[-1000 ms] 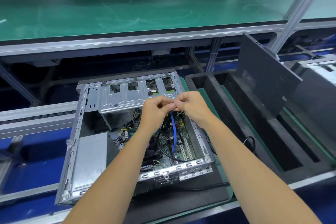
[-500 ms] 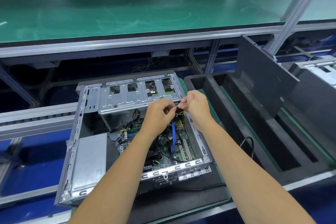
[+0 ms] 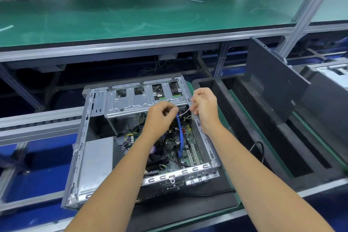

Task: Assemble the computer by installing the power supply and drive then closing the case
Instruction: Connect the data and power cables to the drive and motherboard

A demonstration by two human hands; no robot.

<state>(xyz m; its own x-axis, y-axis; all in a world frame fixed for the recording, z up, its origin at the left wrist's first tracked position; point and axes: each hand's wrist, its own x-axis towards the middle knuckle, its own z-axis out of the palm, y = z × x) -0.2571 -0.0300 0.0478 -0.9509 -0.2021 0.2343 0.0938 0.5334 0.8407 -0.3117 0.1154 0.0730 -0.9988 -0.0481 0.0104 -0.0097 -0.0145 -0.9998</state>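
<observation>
An open metal computer case (image 3: 81, 149) lies on its side in front of me. Its grey power supply (image 3: 96, 158) sits at the left and a silver drive cage (image 3: 143, 98) spans the back. The green motherboard (image 3: 188, 149) shows at the right, with a blue cable (image 3: 180, 137) running up from it. My left hand (image 3: 162, 117) pinches the top of that blue cable under the cage edge. My right hand (image 3: 204, 105) is up by the case's right wall, pulling the end of a thin white cable tie (image 3: 186, 112) whose loop hangs between the hands.
A dark side panel (image 3: 273, 81) leans upright at the right, behind a black foam tray (image 3: 244, 118) with deep slots. A green-topped bench shelf (image 3: 150, 17) runs across above. Another case (image 3: 331, 73) sits at the far right. A black cord (image 3: 260, 149) loops beside the case.
My hands were together over the cable end. The right hand has since drawn away up and to the right, stretching out the white tie. The left hand stays on the blue cable.
</observation>
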